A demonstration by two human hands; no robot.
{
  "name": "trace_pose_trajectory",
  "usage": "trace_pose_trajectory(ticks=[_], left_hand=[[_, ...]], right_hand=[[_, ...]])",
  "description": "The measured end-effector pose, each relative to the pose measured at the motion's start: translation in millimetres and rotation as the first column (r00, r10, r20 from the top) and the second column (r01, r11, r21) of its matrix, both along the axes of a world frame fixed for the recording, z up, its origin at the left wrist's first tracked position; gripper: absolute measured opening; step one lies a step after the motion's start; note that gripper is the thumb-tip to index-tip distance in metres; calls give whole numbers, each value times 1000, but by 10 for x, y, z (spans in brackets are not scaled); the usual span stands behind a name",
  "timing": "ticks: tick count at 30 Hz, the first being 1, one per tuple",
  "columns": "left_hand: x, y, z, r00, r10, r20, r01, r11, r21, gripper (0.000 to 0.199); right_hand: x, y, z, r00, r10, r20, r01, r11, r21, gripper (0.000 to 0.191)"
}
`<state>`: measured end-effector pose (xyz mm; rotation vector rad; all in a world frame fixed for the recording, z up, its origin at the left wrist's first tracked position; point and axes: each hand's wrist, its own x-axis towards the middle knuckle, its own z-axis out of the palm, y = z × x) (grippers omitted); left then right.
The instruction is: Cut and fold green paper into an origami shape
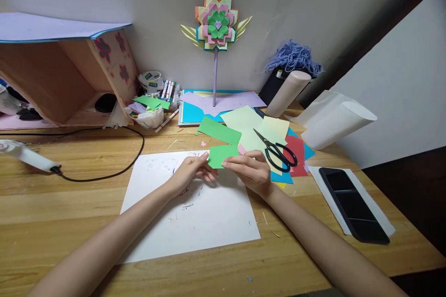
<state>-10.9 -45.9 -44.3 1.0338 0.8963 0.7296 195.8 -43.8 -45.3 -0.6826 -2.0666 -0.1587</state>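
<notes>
A small piece of green paper is held up above a marked white sheet. My left hand pinches its left edge between thumb and fingers. On the right, my right hand grips its lower right side, thumb hidden behind. Just beyond lies a longer green paper strip, partly over pale yellow paper. Black-handled scissors rest on the paper pile to the right of my right hand, blades slightly apart.
A layered paper flower stands against the wall on a purple stem. Left are an open box, a white corded tool and a tub of scraps. Right are a phone, rolled white paper and blue yarn.
</notes>
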Motion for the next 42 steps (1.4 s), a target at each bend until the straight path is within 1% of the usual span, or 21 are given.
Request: trace_pose_trajectory(ticks=[4, 7, 12, 17, 20, 22, 26, 29, 34, 42], left_hand=[[-35, 38, 20, 1000, -18, 13, 18, 999, -44, 36], [-54, 62, -10, 999, -36, 16, 36, 999, -36, 30], [-56, 64, -44, 1000, -27, 11, 27, 999, -19, 30], [-44, 50, -19, 999, -30, -21, 30, 999, -12, 31], [-32, 46, -30, 1000, -8, -22, 7, 1000, -28, 31], [-21, 43, -45, 1000, 18, -12, -18, 999, -36, 31], [0, 32, -50, 998, 54, -16, -54, 997, -50, 27], [6, 25, -37, 998, 52, -39, -54, 998, -44, 27], [6, 23, -36, 994, 40, -98, -42, 999, -12, 30], [0, 41, -62, 993, 15, -115, -15, 1000, 3, 32]], right_hand=[[-19, 26, -17, 997, 49, 64, -52, 998, 48, 25], [-14, 59, -28, 996, 34, 82, -38, 998, 52, 23], [-48, 59, -65, 994, 14, 106, -19, 998, 54, 16], [-99, 44, -135, 989, 17, 145, -24, 999, 49, 16], [-109, 51, -138, 988, 5, 153, -11, 999, 38, 14], [-113, 56, -131, 986, -10, 165, 10, 1000, 1, 12], [-144, 50, -120, 985, -23, 172, 44, 991, -123, 9], [-186, 36, -110, 989, -34, 143, 66, 973, -221, 6], [-235, 20, -117, 990, -25, 141, 74, 931, -359, 4], [-266, 0, -117, 997, -49, 55, 69, 888, -455, 1]])
